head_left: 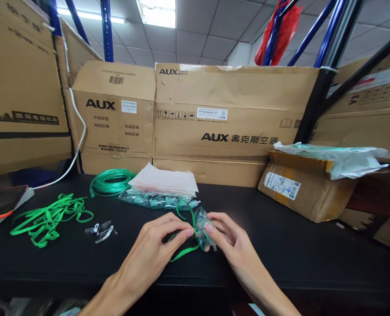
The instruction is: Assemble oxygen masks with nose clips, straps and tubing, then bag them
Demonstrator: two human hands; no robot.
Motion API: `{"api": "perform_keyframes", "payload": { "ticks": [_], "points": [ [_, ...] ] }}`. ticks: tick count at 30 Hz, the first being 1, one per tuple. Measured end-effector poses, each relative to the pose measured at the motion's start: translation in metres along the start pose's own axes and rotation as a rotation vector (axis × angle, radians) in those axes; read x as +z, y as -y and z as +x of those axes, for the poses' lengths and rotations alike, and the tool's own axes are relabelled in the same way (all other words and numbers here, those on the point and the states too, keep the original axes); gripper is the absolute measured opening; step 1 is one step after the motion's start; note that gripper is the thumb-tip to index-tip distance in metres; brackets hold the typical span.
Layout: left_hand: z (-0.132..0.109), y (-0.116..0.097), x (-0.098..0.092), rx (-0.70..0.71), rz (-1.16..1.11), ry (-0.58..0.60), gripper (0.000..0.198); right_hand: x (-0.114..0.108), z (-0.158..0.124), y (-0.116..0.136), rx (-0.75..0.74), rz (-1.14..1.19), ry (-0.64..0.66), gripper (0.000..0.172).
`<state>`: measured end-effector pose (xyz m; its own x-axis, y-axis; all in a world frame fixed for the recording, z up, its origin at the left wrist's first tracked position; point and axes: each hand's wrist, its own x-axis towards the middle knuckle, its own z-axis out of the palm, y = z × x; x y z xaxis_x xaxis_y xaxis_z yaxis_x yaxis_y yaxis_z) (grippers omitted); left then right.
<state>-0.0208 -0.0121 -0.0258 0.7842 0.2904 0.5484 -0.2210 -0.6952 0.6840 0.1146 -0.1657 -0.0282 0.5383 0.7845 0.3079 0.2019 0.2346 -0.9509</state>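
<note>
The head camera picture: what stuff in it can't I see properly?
All in the head view:
- Clear mask: the right hand hides part of it.
- Green strap: the left hand covers part of it.
- Small carton: plastic packaging on top hides its inside.
- Phone-like device: cut off by the left edge.
- White label on the wide AUX box: its smallest print is too tiny.

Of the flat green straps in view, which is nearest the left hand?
The flat green strap by the clear plastic mask, close against the left hand; the others lie in a loose green tangle farther left on the black table.
</note>
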Motion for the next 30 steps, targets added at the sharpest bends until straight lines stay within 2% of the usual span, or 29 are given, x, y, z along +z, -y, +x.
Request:
{"api": "perform_keyframes", "payload": {
  "ticks": [9,11,17,25,27,30],
  "points": [
    [0.0009,0.0002,-0.0002,-0.008,-0.049,0.012,0.018,-0.0005,0.0004,-0.0021,0.002,-0.003,0.018,0.023],
    [0.0007,0.0,-0.0004,-0.054,-0.089,0.035,0.015,-0.0001,0.0001,-0.0016,0.003,0.003,0.033,0.024],
    [0.0015,0.0006,0.0013,-0.307,-0.267,0.051,0.017,0.0017,-0.0003,0.0001,-0.007,-0.03,0.031,0.027],
    [0.0011,0.0011,0.0062,-0.306,-0.405,0.106,0.027,0.0033,-0.0002,-0.0065,0.004,-0.1,0.021,0.03],
    [0.0006,0.0026,0.0069,-0.283,-0.384,0.097,0.026,0.0046,-0.0026,-0.0085,-0.08,-0.16,-0.038,0.03],
    [-0.0005,0.0046,0.0072,-0.256,-0.341,0.076,0.024,0.0059,-0.0076,-0.0098,-0.313,-0.396,-0.122,0.021]
  ]
}}
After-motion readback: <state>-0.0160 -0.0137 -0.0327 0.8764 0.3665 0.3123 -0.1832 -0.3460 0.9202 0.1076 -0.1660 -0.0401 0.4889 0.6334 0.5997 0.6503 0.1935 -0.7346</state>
